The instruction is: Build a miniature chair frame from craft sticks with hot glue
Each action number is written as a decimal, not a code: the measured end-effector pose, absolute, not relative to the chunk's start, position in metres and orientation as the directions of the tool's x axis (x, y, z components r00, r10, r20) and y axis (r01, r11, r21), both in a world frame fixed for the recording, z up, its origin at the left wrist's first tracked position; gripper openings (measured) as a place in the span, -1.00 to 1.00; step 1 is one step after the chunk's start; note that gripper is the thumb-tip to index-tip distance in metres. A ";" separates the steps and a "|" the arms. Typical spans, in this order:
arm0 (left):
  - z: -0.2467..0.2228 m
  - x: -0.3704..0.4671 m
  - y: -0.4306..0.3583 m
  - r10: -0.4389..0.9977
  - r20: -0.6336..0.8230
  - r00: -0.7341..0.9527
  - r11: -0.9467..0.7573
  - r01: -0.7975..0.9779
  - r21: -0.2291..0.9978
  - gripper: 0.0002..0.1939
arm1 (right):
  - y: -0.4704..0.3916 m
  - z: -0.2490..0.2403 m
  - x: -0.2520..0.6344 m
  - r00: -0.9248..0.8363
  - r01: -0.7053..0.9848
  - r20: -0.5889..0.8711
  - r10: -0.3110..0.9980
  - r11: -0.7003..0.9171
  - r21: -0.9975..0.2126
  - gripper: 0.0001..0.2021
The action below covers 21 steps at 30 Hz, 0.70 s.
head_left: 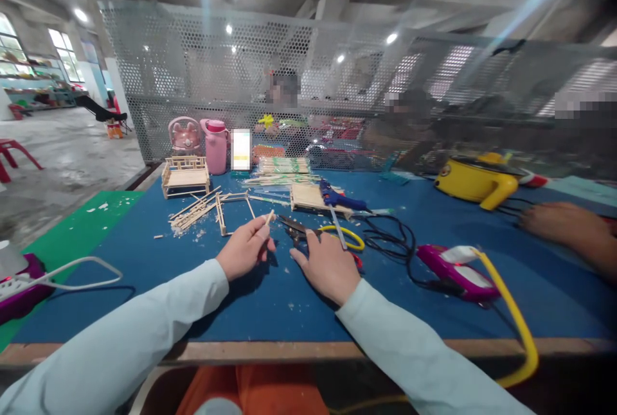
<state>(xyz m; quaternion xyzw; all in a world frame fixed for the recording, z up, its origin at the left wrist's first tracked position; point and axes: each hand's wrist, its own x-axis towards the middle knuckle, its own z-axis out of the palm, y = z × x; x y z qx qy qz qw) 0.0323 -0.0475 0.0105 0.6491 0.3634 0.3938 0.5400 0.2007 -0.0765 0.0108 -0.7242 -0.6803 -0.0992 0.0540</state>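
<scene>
My left hand (247, 247) is closed, pinching a short thin wooden stick (270, 216) between thumb and fingertips. Just to its right, my right hand (330, 264) lies over a dark-bladed cutting tool (295, 225), fingers reaching forward and thumb spread apart. A yellow loop (359, 239) shows beyond that hand, and a bit of red beside it; the palm hides how they join the tool. Ahead of my left hand stands a small open frame of sticks (222, 214), beside a pile of loose sticks (195, 211).
A blue glue gun (343, 198) rests by a flat stick panel (307, 196). Behind are a small stick-built bench (186, 177), a pink bottle (216, 148) and bundled sticks (284, 167). To the right, a purple power strip (457, 273), a yellow pot (475, 180) and another person's hand (554, 222).
</scene>
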 end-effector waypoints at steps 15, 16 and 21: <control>0.019 0.025 -0.054 0.881 0.162 0.443 -0.274 0.200 0.941 -0.33 | -0.073 0.057 0.193 -0.581 0.781 0.416 0.699 0.623 0.045 -0.68; 0.020 0.024 -0.053 0.894 0.173 0.412 -0.277 0.206 0.939 -0.36 | -0.066 0.062 0.195 -0.611 0.754 0.379 0.695 0.656 0.011 -0.68; 0.041 -0.005 -0.023 0.844 0.526 -0.105 -0.462 0.358 0.812 -0.68 | -0.027 0.084 0.211 -0.396 0.645 0.474 0.786 0.606 -0.465 -0.68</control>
